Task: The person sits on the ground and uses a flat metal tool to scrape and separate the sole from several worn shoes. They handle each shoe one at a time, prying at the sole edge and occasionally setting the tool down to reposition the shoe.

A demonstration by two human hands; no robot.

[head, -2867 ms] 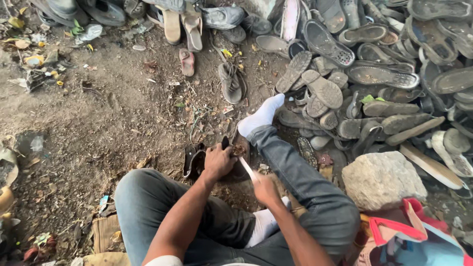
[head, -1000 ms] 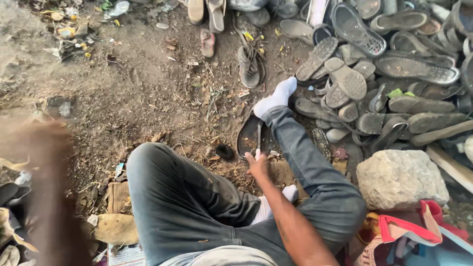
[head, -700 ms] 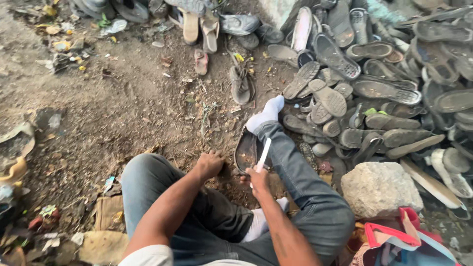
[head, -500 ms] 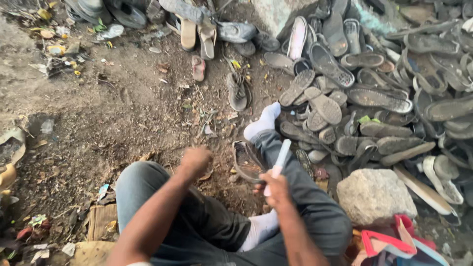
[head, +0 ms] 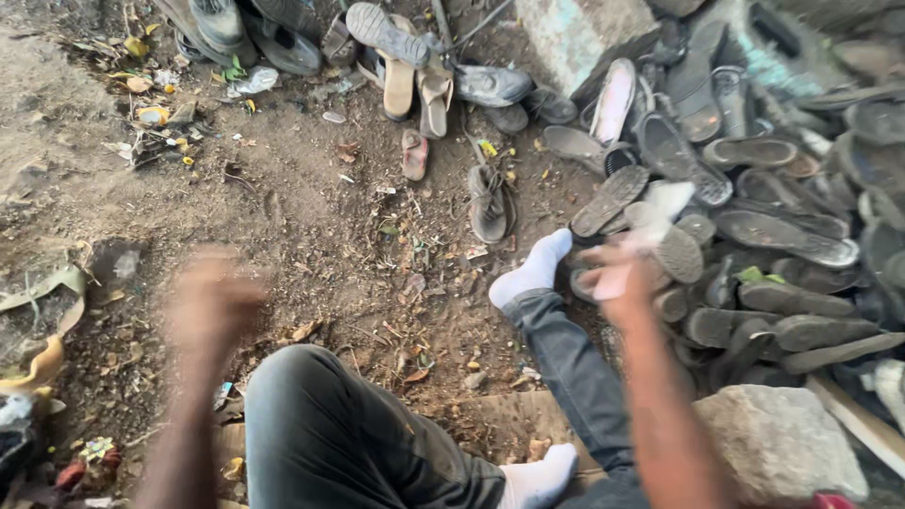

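We see the right hand (head: 617, 273) raised over the heap of worn soles (head: 754, 254), blurred. It seems to grip a pale flat object (head: 660, 212), perhaps a blade or a sole piece; whether the fingers pinch it we cannot tell. The left hand (head: 212, 302) hangs blurred above the dirt ground (head: 311, 217); finger state unreadable. We judge the pale piece light, thin and fairly stiff, best held at its near end. A grey stone (head: 778, 443) sits beside the right leg.
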